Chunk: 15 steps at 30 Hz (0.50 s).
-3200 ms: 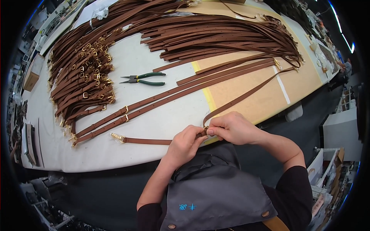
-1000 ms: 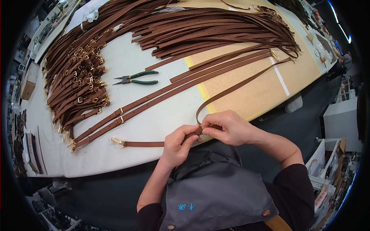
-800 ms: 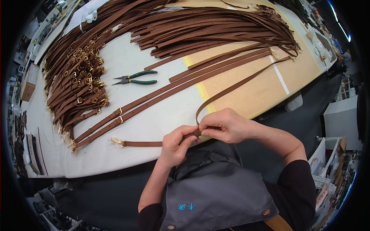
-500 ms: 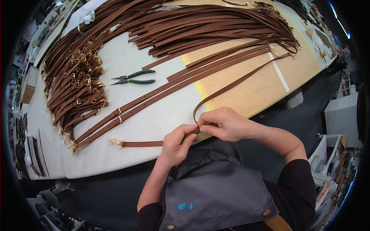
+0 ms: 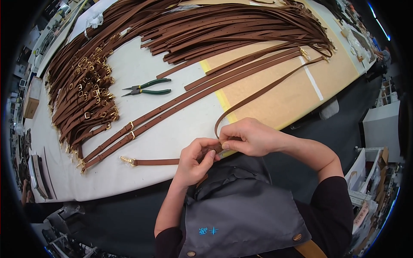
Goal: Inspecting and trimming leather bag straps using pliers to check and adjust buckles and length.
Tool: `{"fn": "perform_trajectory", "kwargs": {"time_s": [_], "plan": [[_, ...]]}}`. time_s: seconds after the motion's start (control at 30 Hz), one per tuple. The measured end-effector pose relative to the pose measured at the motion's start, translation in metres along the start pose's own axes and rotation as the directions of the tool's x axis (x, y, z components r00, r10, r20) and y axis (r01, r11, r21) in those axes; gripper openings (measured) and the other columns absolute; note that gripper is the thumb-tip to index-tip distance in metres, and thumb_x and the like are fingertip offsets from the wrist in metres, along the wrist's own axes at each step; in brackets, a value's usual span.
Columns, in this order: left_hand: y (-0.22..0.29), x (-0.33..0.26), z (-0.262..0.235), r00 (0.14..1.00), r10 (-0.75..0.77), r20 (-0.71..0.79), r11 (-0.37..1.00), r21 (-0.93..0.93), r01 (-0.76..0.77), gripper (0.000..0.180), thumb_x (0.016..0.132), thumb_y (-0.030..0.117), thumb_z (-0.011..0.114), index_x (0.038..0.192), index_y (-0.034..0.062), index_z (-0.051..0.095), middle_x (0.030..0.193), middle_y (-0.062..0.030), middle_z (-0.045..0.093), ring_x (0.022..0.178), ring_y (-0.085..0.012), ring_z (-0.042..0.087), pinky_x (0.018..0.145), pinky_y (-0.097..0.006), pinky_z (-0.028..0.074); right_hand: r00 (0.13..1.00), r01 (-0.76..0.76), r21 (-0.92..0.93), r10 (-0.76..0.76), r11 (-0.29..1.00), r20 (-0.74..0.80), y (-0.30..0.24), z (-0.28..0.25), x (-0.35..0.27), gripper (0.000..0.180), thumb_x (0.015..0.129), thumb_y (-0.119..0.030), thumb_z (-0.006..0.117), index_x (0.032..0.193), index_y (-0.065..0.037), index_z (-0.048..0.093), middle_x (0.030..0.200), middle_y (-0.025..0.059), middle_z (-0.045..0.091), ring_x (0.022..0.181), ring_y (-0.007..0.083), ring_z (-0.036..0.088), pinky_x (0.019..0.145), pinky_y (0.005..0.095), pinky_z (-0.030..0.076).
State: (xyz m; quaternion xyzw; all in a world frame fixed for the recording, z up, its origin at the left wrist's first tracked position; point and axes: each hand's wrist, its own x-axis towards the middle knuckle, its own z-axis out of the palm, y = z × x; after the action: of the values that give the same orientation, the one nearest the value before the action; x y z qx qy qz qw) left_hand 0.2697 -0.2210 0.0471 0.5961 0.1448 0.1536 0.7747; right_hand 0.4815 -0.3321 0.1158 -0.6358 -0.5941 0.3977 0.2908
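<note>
A brown leather strap [image 5: 157, 162] runs between my hands at the table's near edge. One of its ends, with a gold snap hook [image 5: 126, 160], lies on the white cloth to the left. My left hand [image 5: 196, 160] is closed round the strap, thumb against the fingers. Pinched just beside it, my right hand [image 5: 247, 136] grips the same strap; from there it curves up to another gold clip [image 5: 324, 59] at the far right. What sits between the fingertips is mostly hidden. Two finished-looking straps with gold buckles [image 5: 130, 135] lie side by side beyond my hands.
Green-handled pliers [image 5: 148, 87] lie with jaws parted on the white cloth [image 5: 142, 112]. A heap of buckled straps [image 5: 86, 92] fills the left, and a thick bundle of plain straps [image 5: 241, 28] spreads across the back. Tan board [image 5: 275, 103] covers the table's right part.
My hands stay together on the strap, with the fingers shifting slightly. The strap's left end has slid a little to the left. Part of another person appears at the far left edge.
</note>
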Motion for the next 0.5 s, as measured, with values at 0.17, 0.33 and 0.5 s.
{"fn": "perform_trajectory", "kwargs": {"time_s": [0.17,0.33,0.5], "plan": [[-0.0023,0.0016,0.0011,0.998,0.013,-0.058,1.000,0.029,-0.012,0.030,0.097,-0.007,0.063,0.127,-0.0062,0.058,0.109,-0.0094,0.071,0.091,-0.0102,0.068,0.085,-0.026,0.057,0.998,-0.044,-0.034,0.045,0.998,0.042,-0.0047,-0.0019,0.0010,0.009,0.097,-0.013,0.068,0.099,-0.004,0.065,0.079,0.0108,0.066,0.069,0.0214,0.062,0.066,0.0349,0.049],[-0.0006,0.0016,-0.0010,0.999,-0.024,-0.037,0.999,-0.032,0.023,0.031,0.099,-0.004,0.064,0.128,-0.0061,0.057,0.110,-0.0087,0.071,0.090,-0.0090,0.067,0.080,-0.024,0.056,1.000,-0.007,-0.067,0.009,0.998,0.027,-0.0013,0.0012,0.0025,0.009,0.096,-0.012,0.068,0.098,-0.004,0.064,0.079,0.0108,0.067,0.069,0.0225,0.062,0.066,0.0356,0.049],[-0.0009,0.0007,-0.0047,1.000,-0.026,-0.001,0.995,-0.094,0.026,0.029,0.101,-0.002,0.061,0.129,-0.0065,0.056,0.108,-0.0101,0.071,0.087,-0.0102,0.067,0.076,-0.025,0.056,0.994,-0.081,0.135,0.070,0.988,0.083,-0.0011,0.0028,0.0030,0.016,0.096,-0.021,0.066,0.095,-0.006,0.065,0.083,0.0141,0.069,0.080,0.0356,0.068,0.073,0.0447,0.051]]}}
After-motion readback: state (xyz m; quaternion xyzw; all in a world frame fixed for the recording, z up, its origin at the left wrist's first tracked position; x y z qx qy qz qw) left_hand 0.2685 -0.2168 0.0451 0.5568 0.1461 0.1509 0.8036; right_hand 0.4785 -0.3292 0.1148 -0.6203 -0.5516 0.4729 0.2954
